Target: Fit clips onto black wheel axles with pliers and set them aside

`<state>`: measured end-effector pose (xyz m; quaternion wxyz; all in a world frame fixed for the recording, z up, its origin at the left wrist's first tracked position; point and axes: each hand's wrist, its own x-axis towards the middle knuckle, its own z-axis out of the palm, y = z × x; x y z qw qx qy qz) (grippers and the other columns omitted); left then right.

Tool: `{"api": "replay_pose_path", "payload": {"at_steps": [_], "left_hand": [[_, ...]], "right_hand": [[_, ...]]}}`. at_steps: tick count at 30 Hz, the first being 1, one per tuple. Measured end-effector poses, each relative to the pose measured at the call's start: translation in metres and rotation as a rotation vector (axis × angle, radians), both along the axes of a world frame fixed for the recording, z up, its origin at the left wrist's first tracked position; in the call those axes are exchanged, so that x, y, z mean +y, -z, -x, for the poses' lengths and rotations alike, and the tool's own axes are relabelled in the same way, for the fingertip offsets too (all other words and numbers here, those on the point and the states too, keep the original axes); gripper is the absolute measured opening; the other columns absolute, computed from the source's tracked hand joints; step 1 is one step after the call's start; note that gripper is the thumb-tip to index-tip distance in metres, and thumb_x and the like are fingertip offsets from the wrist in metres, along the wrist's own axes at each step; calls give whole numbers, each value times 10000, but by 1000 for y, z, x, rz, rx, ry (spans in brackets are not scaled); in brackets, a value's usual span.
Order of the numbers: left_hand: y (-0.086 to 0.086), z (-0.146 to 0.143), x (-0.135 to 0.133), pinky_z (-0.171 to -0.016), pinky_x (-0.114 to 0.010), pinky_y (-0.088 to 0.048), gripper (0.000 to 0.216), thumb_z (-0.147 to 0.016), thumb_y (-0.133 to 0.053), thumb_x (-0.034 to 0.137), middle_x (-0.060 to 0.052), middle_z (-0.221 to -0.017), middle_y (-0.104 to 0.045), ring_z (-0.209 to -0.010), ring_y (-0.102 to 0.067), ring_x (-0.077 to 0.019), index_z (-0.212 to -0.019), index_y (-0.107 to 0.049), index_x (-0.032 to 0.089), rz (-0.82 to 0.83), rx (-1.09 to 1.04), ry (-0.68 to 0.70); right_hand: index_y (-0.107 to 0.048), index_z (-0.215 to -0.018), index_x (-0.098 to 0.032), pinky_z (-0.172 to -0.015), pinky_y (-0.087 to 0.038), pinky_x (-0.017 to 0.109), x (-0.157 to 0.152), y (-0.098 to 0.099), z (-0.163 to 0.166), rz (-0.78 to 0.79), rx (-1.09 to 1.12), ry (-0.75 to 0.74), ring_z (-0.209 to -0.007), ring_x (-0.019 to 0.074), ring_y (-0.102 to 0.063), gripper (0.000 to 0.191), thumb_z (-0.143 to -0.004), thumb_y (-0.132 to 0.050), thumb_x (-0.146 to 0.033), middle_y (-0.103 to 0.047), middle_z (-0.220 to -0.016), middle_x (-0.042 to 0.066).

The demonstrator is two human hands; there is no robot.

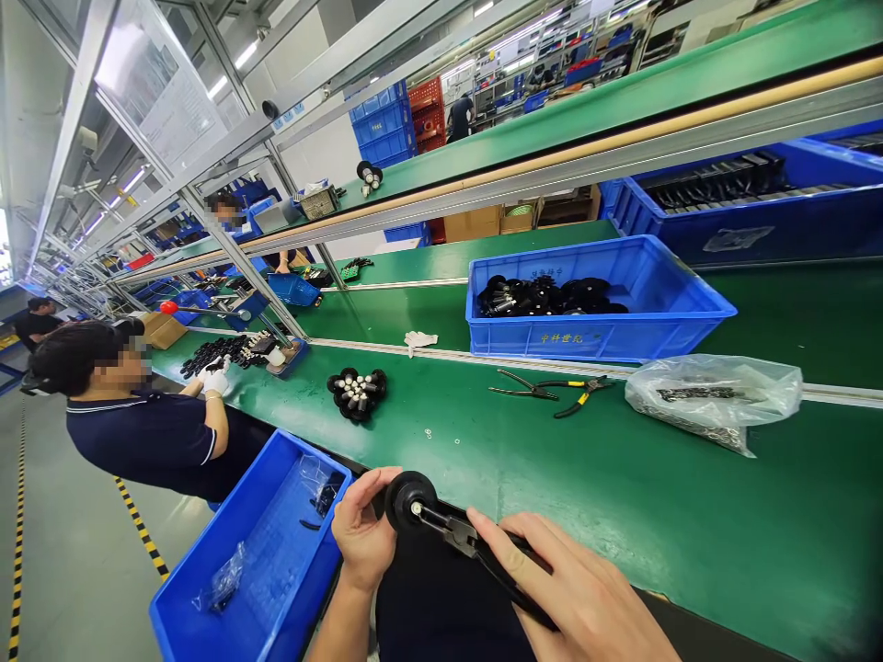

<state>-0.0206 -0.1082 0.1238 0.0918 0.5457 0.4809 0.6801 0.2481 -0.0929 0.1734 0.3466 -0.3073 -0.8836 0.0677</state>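
Observation:
My left hand (363,530) holds a small black wheel (408,501) with a pale metal axle at its hub, just off the near edge of the green bench (552,469). My right hand (583,593) grips black pliers (475,544) whose jaws meet the wheel's axle. Further out on the bench lies a cluster of finished black wheels (357,393). A second pair of pliers with yellow-tipped handles (552,390) rests open on the bench.
A blue bin of black wheels (600,299) stands on the belt. A clear bag of small metal parts (714,395) lies at right. A nearly bare blue bin (255,561) sits at lower left. A person in a dark shirt (152,423) works at left.

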Motion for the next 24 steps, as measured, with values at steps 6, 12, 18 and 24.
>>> {"api": "replay_pose_path", "payload": {"at_steps": [6,12,18,24], "left_hand": [[-13,10,2,-866,-389,-730,718,-909,-800,136,-78,-1047,-877,-913,-863,-257,-1568,-543,251,32,319,45],[-9,0,2,-851,-359,-729,693,-859,-846,99,-31,-1071,-877,-875,-863,-233,-1490,-639,299,-37,251,-171],[11,-18,4,-784,-343,-740,556,-833,-894,197,-45,-1037,-878,-821,-862,-248,-1366,-740,236,-24,156,-370],[16,-26,11,-832,-394,-743,469,-815,-908,241,-64,-1046,-876,-868,-864,-271,-1267,-786,219,-29,72,-424]], "right_hand": [[-570,-1532,-214,-732,-589,267,3,-2,1,-31,-12,5,-892,173,-686,711,-874,-409,2,-702,-1097,85],[-501,-1589,-199,-659,-576,241,-10,9,16,74,82,28,-824,155,-701,720,-902,-410,-6,-668,-1037,75],[-429,-1639,-210,-604,-564,198,-34,30,43,231,228,101,-694,109,-671,751,-915,-453,-12,-638,-983,43],[-422,-1645,-195,-641,-588,184,-45,36,54,299,291,138,-715,112,-685,714,-947,-483,-57,-636,-976,48]]}}
